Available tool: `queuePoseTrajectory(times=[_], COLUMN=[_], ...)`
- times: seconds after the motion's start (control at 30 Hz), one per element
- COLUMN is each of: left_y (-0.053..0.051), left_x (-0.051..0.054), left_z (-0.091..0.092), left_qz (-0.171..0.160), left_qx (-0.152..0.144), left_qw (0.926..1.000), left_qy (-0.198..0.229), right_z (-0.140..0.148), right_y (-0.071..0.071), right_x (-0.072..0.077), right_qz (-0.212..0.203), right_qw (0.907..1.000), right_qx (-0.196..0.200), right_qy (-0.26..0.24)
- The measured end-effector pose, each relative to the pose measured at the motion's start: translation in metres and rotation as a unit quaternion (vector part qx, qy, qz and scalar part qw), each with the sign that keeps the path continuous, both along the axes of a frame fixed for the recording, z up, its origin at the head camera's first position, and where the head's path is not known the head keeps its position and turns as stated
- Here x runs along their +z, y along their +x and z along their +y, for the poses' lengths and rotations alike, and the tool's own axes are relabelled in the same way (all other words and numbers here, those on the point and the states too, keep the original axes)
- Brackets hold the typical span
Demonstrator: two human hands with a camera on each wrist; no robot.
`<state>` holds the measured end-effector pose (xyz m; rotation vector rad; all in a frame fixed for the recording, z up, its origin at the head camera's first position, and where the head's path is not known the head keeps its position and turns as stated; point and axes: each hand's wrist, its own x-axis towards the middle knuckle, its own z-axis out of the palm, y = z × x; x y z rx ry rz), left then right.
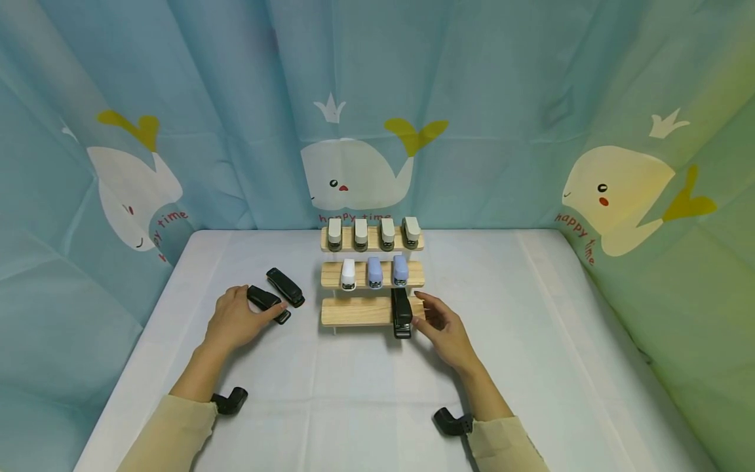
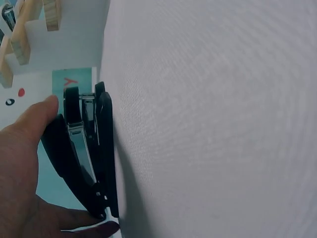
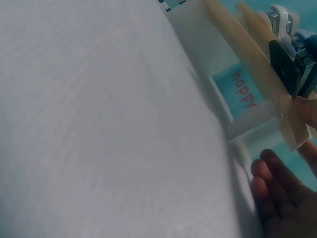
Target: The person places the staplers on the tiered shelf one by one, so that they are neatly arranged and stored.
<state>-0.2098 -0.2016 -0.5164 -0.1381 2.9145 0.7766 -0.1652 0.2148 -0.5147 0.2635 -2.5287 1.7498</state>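
Note:
My left hand (image 1: 237,322) spans a black stapler (image 2: 74,158) at the left of the table, thumb at one end and fingers at the other. It stands on its base on the white cloth in the left wrist view. Just beyond it lies a second black stapler (image 1: 286,287). My right hand (image 1: 447,333) is beside a third black stapler (image 1: 402,313) on the bottom shelf's right end, its front overhanging the edge. The thumb is at that stapler's side; whether it touches is unclear. The other fingers are loosely bent and hold nothing.
A three-tier wooden rack (image 1: 356,311) stands at mid-table. Its middle tier carries a white mini stapler (image 1: 348,274) and two lavender ones (image 1: 375,272); several pale mini staplers (image 1: 361,234) line the top tier. A whale-print curtain (image 1: 501,131) hangs behind.

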Motion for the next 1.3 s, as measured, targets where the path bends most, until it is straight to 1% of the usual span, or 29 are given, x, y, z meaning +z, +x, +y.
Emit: queuePoseTrajectory(times=[0.17,0.3,0.47,0.73,0.93,1.3], left_y=[-0.002,-0.003,-0.003,-0.002,0.001,0.008], left_x=[-0.001,-0.002,-0.002,-0.001,0.003,0.011], left_z=[-0.002,-0.003,-0.003,-0.003,-0.001,0.004], left_qz=[0.003,0.008,0.011,0.015,0.019,0.033], left_qx=[0.001,0.003,0.008,0.009,0.006,-0.004], left_qw=[1.0,0.9999,0.9998,0.9998,0.9996,0.9989], left_qy=[0.003,0.006,0.013,0.014,0.021,0.035], right_z=[0.0,-0.001,-0.001,-0.001,0.0,-0.001], right_y=[-0.001,0.0,0.002,0.001,0.001,0.001], right_x=[-0.001,0.001,0.003,0.001,0.001,0.003], right_qz=[-0.003,-0.003,-0.003,-0.002,-0.006,-0.001], right_qw=[1.0,1.0,1.0,1.0,0.9999,1.0], right_qx=[-0.001,0.001,0.003,0.003,0.001,0.001], right_qy=[0.004,0.003,0.0,0.004,0.009,0.0])
